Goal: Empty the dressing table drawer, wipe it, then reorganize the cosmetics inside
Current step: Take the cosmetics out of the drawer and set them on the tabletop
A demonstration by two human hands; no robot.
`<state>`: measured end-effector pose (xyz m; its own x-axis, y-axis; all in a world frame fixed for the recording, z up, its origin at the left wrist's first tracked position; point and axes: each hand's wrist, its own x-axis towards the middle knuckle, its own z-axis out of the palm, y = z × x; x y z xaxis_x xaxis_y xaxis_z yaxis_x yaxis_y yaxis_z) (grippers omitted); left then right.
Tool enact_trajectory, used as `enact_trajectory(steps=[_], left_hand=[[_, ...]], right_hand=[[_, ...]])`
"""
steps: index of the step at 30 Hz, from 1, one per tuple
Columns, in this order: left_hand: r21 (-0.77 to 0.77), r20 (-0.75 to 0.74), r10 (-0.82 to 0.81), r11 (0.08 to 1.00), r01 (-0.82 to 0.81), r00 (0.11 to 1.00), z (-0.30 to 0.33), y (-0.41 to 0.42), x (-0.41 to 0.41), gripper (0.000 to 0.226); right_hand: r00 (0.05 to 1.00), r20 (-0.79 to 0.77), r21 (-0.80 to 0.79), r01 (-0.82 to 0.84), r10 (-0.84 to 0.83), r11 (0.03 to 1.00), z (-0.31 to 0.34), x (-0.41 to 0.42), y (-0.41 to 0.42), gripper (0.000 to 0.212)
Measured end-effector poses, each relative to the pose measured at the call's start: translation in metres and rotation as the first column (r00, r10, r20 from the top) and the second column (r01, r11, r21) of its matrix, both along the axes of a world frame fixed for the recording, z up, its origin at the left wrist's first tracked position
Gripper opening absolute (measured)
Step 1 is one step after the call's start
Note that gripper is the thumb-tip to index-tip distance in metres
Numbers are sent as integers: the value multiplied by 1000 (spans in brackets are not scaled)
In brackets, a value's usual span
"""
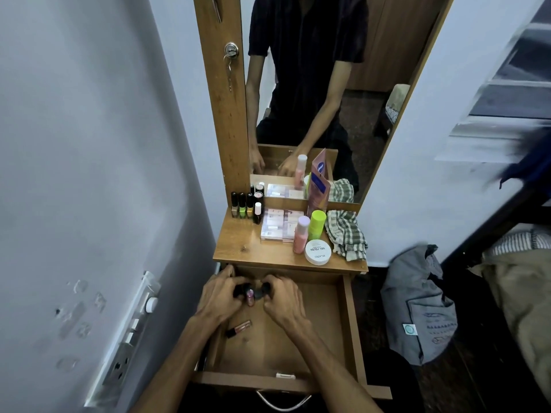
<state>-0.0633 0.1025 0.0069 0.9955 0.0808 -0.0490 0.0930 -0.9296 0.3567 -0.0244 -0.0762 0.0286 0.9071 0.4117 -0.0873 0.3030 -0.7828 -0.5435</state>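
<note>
Gathering small cosmetics at the back of the open drawer (348, 329), both hands worked close together. The left hand (219, 299) and the right hand (283, 302) had their fingers curled around a cluster of small dark bottles (252, 290), one with a pink body showing between them; how many bottles each hand gripped could not be told. A single lip gloss tube (238, 328) lay on the drawer floor, near the left wall and just behind the left wrist.

On the bench (247, 248) above stood a row of nail polish bottles (242, 205) at the back left, a flat palette (278, 225) in the middle, a pink bottle (299, 234), a green bottle (316, 223), a white round tub (317, 251), and a checked cloth (346, 234) at the right edge.

With most cosmetics on the bench and the drawer nearly bare, either the emptying was almost done or the refilling had just begun; one view could not settle which. If emptying, the next move would call for lifting the cluster onto a free patch of the bench without toppling the upright bottles, then fetching the loose tube before taking the cloth.
</note>
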Motion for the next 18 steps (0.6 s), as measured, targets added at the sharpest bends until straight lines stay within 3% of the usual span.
enact_trajectory(steps=[9, 18], left_hand=[[-62, 22, 11, 998, -9, 1000, 2, 0, -1, 38], [-190, 70, 39, 982, -25, 997, 5, 7, -4, 32]], right_hand=[[982, 134, 75, 127, -136, 989, 3, 3, -14, 22], [960, 246, 183, 93, -137, 979, 20, -3, -16, 25]])
